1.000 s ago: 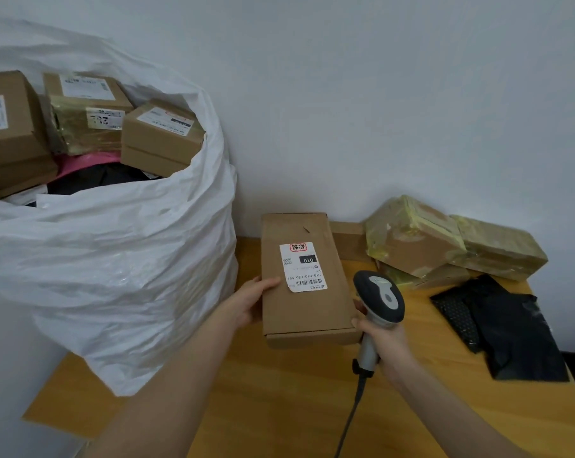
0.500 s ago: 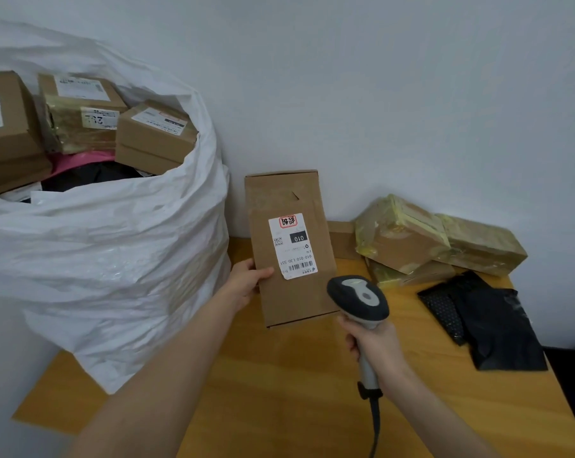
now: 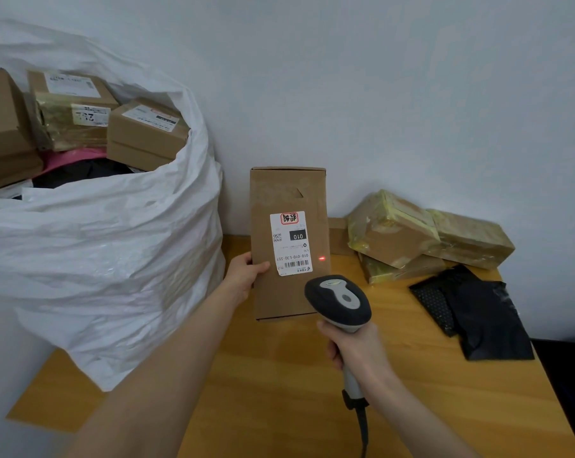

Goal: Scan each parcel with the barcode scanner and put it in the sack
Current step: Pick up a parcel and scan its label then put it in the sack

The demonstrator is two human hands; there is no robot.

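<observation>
A white woven plastic sack (image 3: 107,259) is standing open at the left end of a yellow wooden table (image 3: 279,391), bulging past its left edge. It is holding brown cardboard boxes (image 3: 147,133) piled to the rim, with a pink plastic bag (image 3: 71,158) showing under them. Bare wood is showing between the forearms. A tall brown cardboard parcel (image 3: 289,193) is being held upright just right of the sack. Yellow-taped parcels (image 3: 392,229) and black plastic mailer bags (image 3: 477,319) are lying by the table's right edge. The right hand (image 3: 355,348) is curling round the handle of a grey and black barcode scanner (image 3: 340,302), pointing it at the parcel. The left hand (image 3: 245,276) is gripping the parcel's left edge, thumb across the front. A red dot (image 3: 321,258) is glowing beside the parcel's white label (image 3: 291,242).
</observation>
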